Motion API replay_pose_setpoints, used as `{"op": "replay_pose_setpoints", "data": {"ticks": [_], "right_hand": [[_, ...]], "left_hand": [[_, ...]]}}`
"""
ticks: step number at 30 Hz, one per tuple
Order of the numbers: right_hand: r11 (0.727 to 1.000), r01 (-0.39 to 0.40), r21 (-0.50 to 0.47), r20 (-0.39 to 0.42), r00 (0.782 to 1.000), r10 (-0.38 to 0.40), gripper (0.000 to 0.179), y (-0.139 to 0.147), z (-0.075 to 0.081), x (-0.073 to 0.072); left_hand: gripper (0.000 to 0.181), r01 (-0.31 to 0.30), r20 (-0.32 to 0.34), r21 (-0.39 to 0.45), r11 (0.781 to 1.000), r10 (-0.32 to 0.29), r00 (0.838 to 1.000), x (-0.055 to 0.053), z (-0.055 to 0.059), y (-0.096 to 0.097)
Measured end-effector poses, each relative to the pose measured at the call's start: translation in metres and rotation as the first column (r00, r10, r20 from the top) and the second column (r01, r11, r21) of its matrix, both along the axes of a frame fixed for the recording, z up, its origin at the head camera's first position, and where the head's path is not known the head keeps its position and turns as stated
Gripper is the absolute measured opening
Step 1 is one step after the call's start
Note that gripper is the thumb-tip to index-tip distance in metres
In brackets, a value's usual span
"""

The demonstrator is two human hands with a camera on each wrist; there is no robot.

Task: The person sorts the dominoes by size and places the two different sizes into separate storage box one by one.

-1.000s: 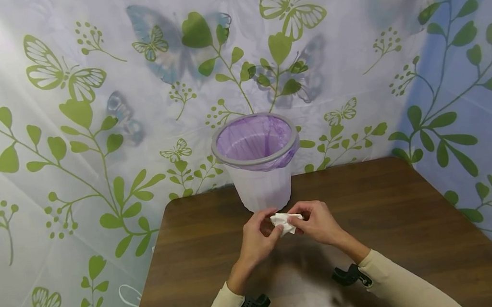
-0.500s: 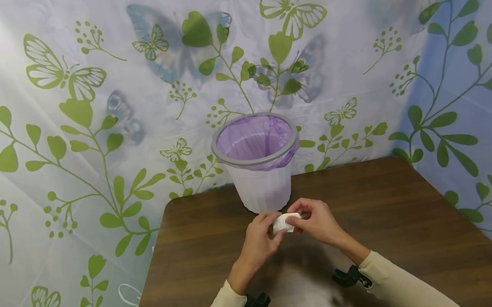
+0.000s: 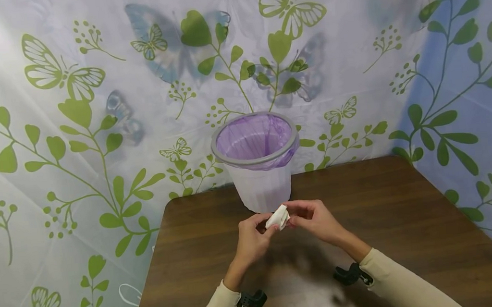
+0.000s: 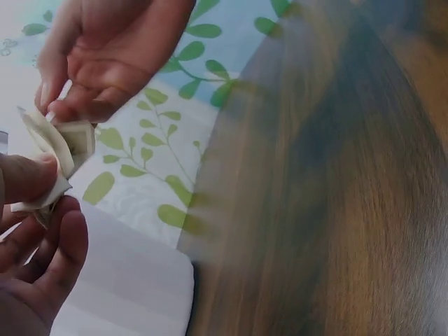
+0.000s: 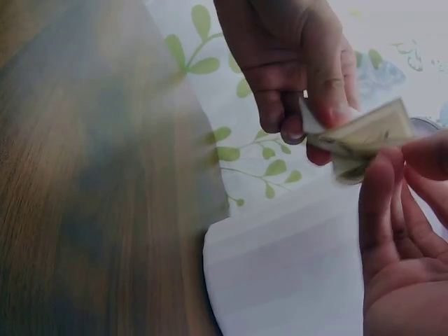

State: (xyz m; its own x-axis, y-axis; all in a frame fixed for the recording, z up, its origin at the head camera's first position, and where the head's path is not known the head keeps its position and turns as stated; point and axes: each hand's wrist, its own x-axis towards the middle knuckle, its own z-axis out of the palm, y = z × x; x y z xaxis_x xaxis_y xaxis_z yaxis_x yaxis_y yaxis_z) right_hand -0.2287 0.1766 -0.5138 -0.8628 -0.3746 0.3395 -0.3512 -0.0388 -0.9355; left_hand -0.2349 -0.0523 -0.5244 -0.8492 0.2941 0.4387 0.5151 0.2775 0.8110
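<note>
A small folded piece of white paper is held up between both hands, just in front of the bin. My left hand pinches it between thumb and fingers from the left. From the right, the thumb and fingertips of my right hand pinch its edge. In the left wrist view the paper looks layered, with loose flaps sticking out. Faint dark marks show on the folded paper in the right wrist view. Fingers hide part of it.
Behind the hands, a white bin with a grey rim and purple liner stands on the brown wooden table. A patterned curtain with leaves and butterflies hangs behind and around the table.
The paper has been turned and tilted between the fingers, its upper corner now pointing up to the right. My left hand has shifted slightly left. The bin has stayed put.
</note>
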Motion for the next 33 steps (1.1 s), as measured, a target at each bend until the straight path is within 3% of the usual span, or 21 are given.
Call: {"op": "replay_pose_setpoints", "data": {"ticks": [3,7,9,13,17,24,27,33], "right_hand": [[0.999,0.013,0.033,0.000,1.000,-0.013,0.038,0.001,-0.001,-0.001],[1.000,-0.010,0.023,0.007,1.000,0.010,0.037,0.002,0.001,-0.001],[1.000,-0.021,0.014,0.004,1.000,0.021,0.036,0.003,0.002,-0.001],[0.996,-0.080,-0.031,0.024,0.996,0.080,0.038,0.004,0.003,-0.001],[0.985,-0.141,-0.095,0.040,0.989,0.145,0.041,0.004,0.004,0.000],[0.997,-0.063,-0.048,0.015,0.998,0.064,0.037,-0.005,0.004,-0.002],[0.999,-0.027,-0.022,0.008,1.000,0.027,0.032,-0.008,0.005,-0.003],[0.999,0.049,0.022,-0.016,0.999,-0.048,0.022,-0.008,0.006,-0.002]], "left_hand": [[0.022,0.028,0.111,0.035,0.999,-0.031,0.993,0.000,0.001,-0.001],[0.023,0.075,0.232,0.083,0.994,-0.092,0.968,-0.001,0.003,-0.002],[0.023,0.106,0.287,0.121,0.987,-0.136,0.948,-0.002,0.005,-0.003],[0.021,0.170,0.385,0.224,0.960,-0.247,0.889,-0.002,0.010,-0.005],[0.028,0.226,0.417,0.304,0.925,-0.343,0.842,-0.001,0.011,-0.008],[0.034,0.331,0.427,0.350,0.877,-0.463,0.776,0.000,0.007,-0.006],[0.031,0.319,0.443,0.341,0.884,-0.451,0.775,0.002,0.006,-0.004],[0.025,0.258,0.454,0.283,0.924,-0.366,0.812,0.004,0.005,-0.003]]}}
